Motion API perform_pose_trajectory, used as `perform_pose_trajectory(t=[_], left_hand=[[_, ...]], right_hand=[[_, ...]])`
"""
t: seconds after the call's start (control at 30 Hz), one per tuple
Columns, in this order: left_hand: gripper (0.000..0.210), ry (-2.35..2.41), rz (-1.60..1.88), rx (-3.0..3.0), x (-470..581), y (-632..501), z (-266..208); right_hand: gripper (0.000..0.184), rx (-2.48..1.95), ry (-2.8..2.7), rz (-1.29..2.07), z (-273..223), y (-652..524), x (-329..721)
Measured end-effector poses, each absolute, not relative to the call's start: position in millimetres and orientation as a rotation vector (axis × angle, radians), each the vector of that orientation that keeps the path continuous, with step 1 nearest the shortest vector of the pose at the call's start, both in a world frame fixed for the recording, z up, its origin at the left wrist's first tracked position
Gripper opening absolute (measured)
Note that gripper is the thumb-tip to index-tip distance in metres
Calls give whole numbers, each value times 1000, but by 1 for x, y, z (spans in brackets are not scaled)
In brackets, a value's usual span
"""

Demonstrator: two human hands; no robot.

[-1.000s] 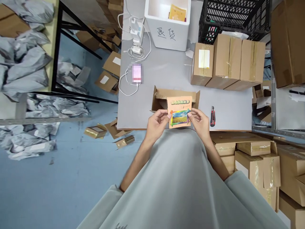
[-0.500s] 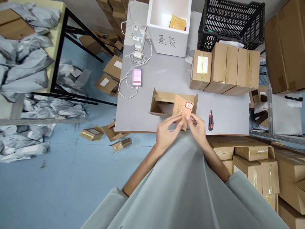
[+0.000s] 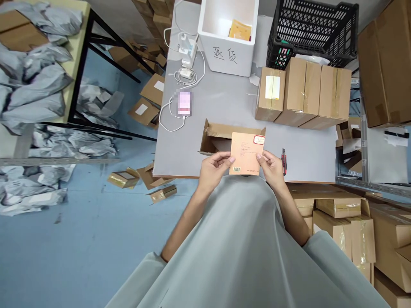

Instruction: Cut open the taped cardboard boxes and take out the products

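Observation:
Between my two hands is a flat, nearly square orange book (image 3: 245,149), with small print, a barcode at its lower left and a red-bordered label at the top right. My left hand (image 3: 213,171) pinches its left edge, thumb on the face. The right edge is gripped by my right hand (image 3: 272,169), also with the thumb in front. Just behind the book, an open cardboard box (image 3: 208,143) lies on the table, partly covered by it. A red and black utility knife (image 3: 284,162) lies beside my right hand.
On the grey table (image 3: 224,100) stand a white foam box (image 3: 229,57), a black crate (image 3: 313,32) and taped cartons (image 3: 302,92). A phone (image 3: 184,103) with a white cable lies left. Grey parcels (image 3: 38,85) fill the left shelf; cartons (image 3: 340,226) are stacked below right.
The book was tilted and angled with both hands close together. Now it faces me squarely, and my hands have moved apart to its opposite edges.

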State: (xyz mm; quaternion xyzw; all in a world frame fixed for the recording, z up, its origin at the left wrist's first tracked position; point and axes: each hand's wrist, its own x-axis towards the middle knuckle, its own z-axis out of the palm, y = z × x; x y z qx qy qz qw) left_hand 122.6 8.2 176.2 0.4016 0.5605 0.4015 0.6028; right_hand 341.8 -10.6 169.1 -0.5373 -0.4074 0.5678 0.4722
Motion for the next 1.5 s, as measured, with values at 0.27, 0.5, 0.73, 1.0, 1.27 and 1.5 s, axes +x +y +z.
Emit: perform_pose_trajectory(t=[0.27,0.5,0.73,1.0,1.27,1.5], left_hand=[[44,1378,1068,1075,127,6,176],[20,1386,1253,1460,146,-9,186],[32,1371,1172,1563,120,1,189],[61,1232,820,913,70,39,189],[62,1224,865,787,55,49,187],[41,1373,1096,1055,53,52,184]], right_hand=[[53,-1569,-1010,917,173,-14,335],[57,-1360,-966,1316,186,-26,298],[52,-1349,-916,1354,187,-7,295],[61,-1329,-901,1560,200,9,296],[61,-1406,-866,1480,190,15,277],[63,-1558,-1002,1113,197,8,237]])
